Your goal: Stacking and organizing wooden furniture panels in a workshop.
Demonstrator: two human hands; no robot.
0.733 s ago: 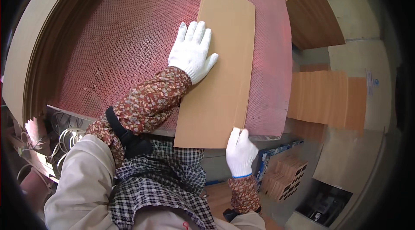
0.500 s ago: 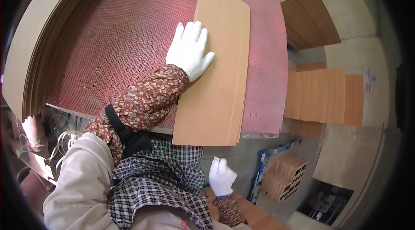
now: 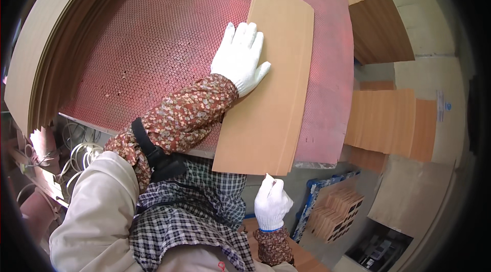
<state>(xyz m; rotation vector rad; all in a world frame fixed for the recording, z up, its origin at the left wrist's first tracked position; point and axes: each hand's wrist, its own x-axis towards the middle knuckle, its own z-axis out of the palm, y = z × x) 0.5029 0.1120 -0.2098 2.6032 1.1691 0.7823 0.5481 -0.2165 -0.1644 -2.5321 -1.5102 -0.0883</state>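
A long tan wood-grain board (image 3: pixel 273 103) lies on a red perforated mat (image 3: pixel 153 31), its near end reaching past the table's front edge. At least one more layer shows along its right side. My left hand (image 3: pixel 240 59), in a white knit glove, rests flat on the board's left side with the fingers stretched out. Just below the near end is my right hand (image 3: pixel 272 203), gloved too, its fingers pinched together. The fingertips come right up to the board's edge. Whether they touch it, or what small thing is in them, I cannot make out.
A tall stack of boards (image 3: pixel 38 62) stands at the left of the table. More brown boards (image 3: pixel 381 116) are piled on the right. Small wooden pieces (image 3: pixel 337 210) sit on a blue-edged pallet (image 3: pixel 307 200) lower right. Coiled cables (image 3: pixel 84 157) hang at lower left.
My right hand has risen from below to the board's near edge, fingers still pinched. The view has shifted slightly, and my left hand stays flat at the same place on the board.
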